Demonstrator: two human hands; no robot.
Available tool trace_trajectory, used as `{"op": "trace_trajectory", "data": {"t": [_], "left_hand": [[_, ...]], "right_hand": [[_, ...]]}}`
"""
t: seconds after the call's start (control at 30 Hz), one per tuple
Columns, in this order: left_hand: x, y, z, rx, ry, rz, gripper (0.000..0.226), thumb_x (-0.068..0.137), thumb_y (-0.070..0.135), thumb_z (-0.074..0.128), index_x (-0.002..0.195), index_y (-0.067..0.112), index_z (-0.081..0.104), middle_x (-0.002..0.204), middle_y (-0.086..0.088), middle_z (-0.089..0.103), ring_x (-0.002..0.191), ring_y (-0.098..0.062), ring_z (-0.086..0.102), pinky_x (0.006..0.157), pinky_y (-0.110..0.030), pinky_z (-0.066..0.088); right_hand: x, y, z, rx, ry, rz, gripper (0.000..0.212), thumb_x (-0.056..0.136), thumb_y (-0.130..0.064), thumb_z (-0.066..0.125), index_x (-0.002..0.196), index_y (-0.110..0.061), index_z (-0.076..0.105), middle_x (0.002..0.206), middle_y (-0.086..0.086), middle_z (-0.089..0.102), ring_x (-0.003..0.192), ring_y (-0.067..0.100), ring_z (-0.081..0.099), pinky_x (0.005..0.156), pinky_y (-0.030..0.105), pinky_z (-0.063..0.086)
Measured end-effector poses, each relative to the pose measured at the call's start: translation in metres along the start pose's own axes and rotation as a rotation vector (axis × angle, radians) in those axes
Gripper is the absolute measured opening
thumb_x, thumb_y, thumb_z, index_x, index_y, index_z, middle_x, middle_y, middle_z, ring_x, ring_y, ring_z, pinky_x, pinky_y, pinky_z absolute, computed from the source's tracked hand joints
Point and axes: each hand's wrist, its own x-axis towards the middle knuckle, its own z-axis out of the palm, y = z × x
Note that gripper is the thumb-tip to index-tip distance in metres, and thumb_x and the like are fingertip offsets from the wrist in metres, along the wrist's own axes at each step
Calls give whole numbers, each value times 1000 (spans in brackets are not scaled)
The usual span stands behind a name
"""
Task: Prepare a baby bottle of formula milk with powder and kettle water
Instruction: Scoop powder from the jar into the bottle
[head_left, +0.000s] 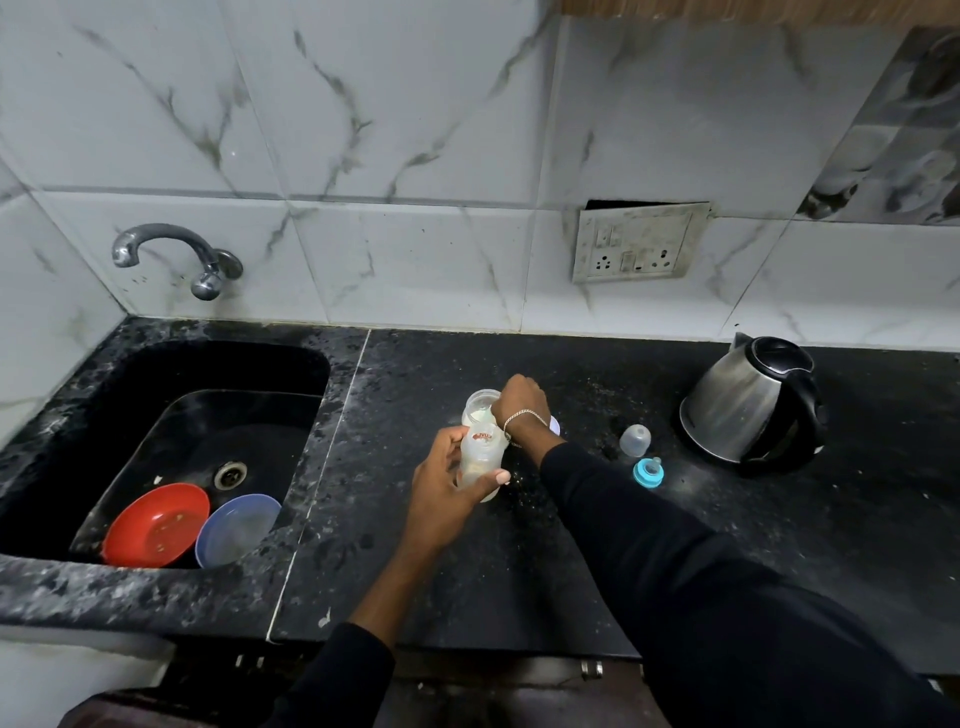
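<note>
At the near edge of the black counter (519, 582), six o'clock in the view, two dark sleeves reach forward. At eight o'clock a sunken black sink (78, 467) holds a red bowl (156, 525) and a blue bowl (239, 527), side by side and touching. At the centre the left hand (441, 488) grasps the baby bottle (480, 457), fingers and thumb wrapped round its lower body, its top end toward twelve o'clock; the bottle looks whitish inside. At three o'clock from the bottle a teal teat ring (648, 472) lies on the counter, with a clear cap (635, 440) standing just beyond it, apart from both hands. At twelve o'clock from the bottle, right against its top, stands an open translucent powder jar (478, 408). The right hand (522, 402), a bracelet on its wrist, hangs over the jar's rim with fingers curled downward; I cannot tell whether they pinch anything, since the back of the hand hides them. Farther off at two o'clock a steel kettle (748, 405) with a black handle sits upright. On the tiled wall, a tap (176, 254) is at ten o'clock and a socket plate (639, 241) at one o'clock.
</note>
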Motion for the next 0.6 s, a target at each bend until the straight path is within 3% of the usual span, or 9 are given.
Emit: {"op": "trace_trajectory", "data": {"t": [0.1,0.3,0.4,0.6], "left_hand": [[4,-2,0,11,-10,-3,66,71,42,94,126,27,62,126,9,75,117,-14,73,99,-44,62],[10,-4,-3,32,-18,4,62,72,38,94,125,29,62,125,8,75,116,-15,74,98,-46,63],[12,-7,-5,30,-26,4,63,72,39,95,125,29,62,126,6,75,117,-16,74,99,-49,62],[14,-14,2,27,-54,-5,67,69,47,95,124,30,61,128,2,74,119,-16,73,100,-51,62]], "right_hand": [[-5,0,0,-5,36,-29,16,90,-5,59,103,-2,69,117,21,69,107,44,66,82,40,52],[-9,0,3,-10,56,-69,13,89,-6,60,95,-2,70,110,20,69,101,43,67,77,39,51],[-12,0,-1,38,53,-64,12,88,-9,59,77,-7,64,104,19,68,93,43,67,70,34,44],[-27,15,-21,243,139,-106,14,88,-17,65,74,-15,67,99,4,64,84,23,65,76,38,56]]}}
